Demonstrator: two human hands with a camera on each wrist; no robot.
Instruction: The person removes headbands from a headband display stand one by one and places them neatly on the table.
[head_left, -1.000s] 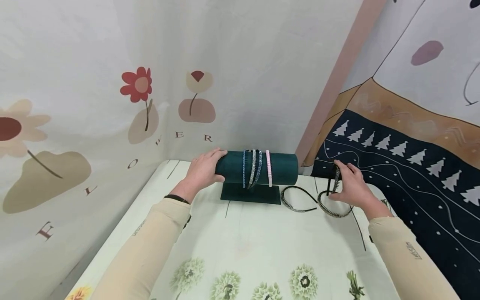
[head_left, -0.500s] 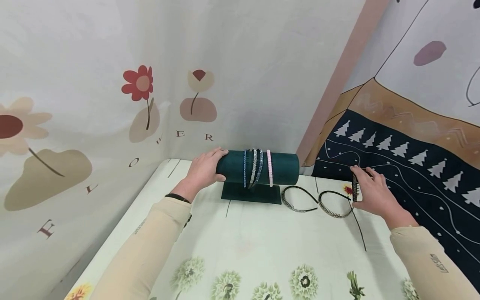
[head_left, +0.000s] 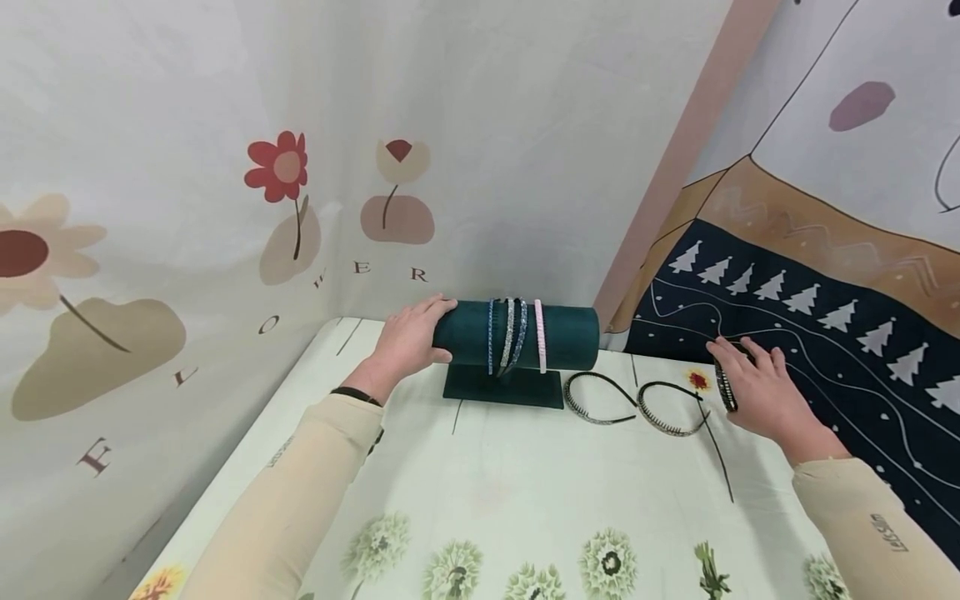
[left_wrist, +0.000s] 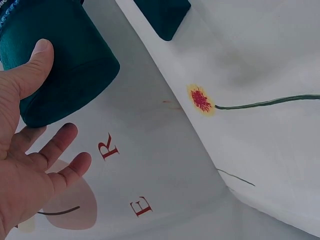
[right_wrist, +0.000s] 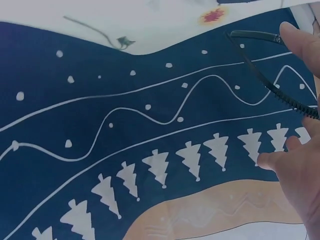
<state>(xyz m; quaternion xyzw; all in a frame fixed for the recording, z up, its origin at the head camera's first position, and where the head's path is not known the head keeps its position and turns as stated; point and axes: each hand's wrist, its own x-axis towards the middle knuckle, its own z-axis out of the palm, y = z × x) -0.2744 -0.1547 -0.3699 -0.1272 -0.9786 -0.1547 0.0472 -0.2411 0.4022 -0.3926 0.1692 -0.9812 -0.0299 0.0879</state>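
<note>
My left hand (head_left: 408, 337) holds the left end of a dark green velvet roll stand (head_left: 572, 337), thumb in front and fingers behind in the left wrist view. Round the roll sit several headbands: a thin blue one (head_left: 491, 337), silver and blue glittery ones, and a pink one (head_left: 541, 337). Over at the table's right edge, my right hand (head_left: 768, 396) pinches a black toothed headband (right_wrist: 275, 92) between thumb and fingers. On the table, between the stand and that hand, lie two dark beaded headbands (head_left: 573, 406) side by side, the second (head_left: 663, 427) nearer to the hand.
A pale tablecloth (head_left: 540, 475) printed with flowers covers the table. Behind it hangs a white flowered curtain (head_left: 480, 167). To the right is a navy cloth (head_left: 825, 375) with white trees, beyond the table's edge.
My right hand has moved right with its headband, away from the two on the table, and the headband has turned in the fingers. The left hand has stayed on the stand.
</note>
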